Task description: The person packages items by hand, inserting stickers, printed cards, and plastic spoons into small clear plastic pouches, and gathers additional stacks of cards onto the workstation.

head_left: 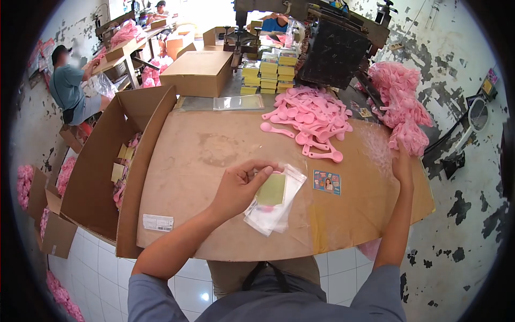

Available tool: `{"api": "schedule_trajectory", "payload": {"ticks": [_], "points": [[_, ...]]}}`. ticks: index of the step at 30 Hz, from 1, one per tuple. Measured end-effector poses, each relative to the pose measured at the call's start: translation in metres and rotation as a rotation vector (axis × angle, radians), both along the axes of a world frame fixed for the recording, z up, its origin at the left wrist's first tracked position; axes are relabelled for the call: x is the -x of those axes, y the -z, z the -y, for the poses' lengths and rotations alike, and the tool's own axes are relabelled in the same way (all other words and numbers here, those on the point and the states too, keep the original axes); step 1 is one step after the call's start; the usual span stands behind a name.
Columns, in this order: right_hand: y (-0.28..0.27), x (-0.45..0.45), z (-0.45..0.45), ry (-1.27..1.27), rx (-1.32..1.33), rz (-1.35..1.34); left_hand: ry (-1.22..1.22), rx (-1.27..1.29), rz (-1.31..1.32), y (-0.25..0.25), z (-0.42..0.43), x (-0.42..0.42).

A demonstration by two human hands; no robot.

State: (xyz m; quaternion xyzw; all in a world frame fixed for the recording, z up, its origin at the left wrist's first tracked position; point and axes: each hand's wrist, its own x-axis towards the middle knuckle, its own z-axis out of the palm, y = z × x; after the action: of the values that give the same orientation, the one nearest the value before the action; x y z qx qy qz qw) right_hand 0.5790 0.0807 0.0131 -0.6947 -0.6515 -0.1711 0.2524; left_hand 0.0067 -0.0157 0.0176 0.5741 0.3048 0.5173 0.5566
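My left hand [244,180] is closed over the top of several clear plastic bags [293,185], thumb and forefinger together at their edge. A yellow-green card [271,190] lies on or inside the top bag; I cannot tell which. My right hand [401,163] reaches to the right edge of the table and touches a pink bundle in clear plastic [409,138]; its fingertips are hidden there. Between the hands, a colourful printed card [326,182] lies flat. Beyond it is a heap of pink plastic spoons [314,115].
An open cardboard box [91,177] stands at the left, holding cards and pink pieces. Stacks of cards [269,72] and a closed carton [197,70] are at the back. A dark machine [333,51] overhangs the spoons. A person [75,88] sits at the far left.
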Motion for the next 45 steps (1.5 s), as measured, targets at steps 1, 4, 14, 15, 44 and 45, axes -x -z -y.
{"api": "schedule_trajectory", "payload": {"ticks": [1, 4, 14, 15, 44, 45], "points": [[-0.023, 0.039, 0.016, 0.019, 0.005, 0.037, -0.009, 0.002, 0.005, 0.0, -0.002, 0.0], [-0.047, 0.125, 0.034, -0.204, -0.08, -0.051, -0.027, 0.022, 0.008, 0.006, -0.006, -0.002], [-0.031, 0.347, 0.066, -1.085, 0.612, -0.893, -0.066, 0.044, -0.025, 0.014, -0.01, 0.002], [-0.023, 0.347, 0.058, -1.083, 0.633, -0.937, -0.077, 0.043, -0.005, 0.014, -0.011, 0.003], [0.01, 0.321, 0.042, -1.07, 0.665, -1.264, -0.108, -0.15, -0.256, 0.021, -0.018, 0.012], [0.012, 0.321, 0.04, -1.081, 0.658, -1.257, -0.102, -0.177, -0.275, 0.02, -0.019, 0.013]]}}
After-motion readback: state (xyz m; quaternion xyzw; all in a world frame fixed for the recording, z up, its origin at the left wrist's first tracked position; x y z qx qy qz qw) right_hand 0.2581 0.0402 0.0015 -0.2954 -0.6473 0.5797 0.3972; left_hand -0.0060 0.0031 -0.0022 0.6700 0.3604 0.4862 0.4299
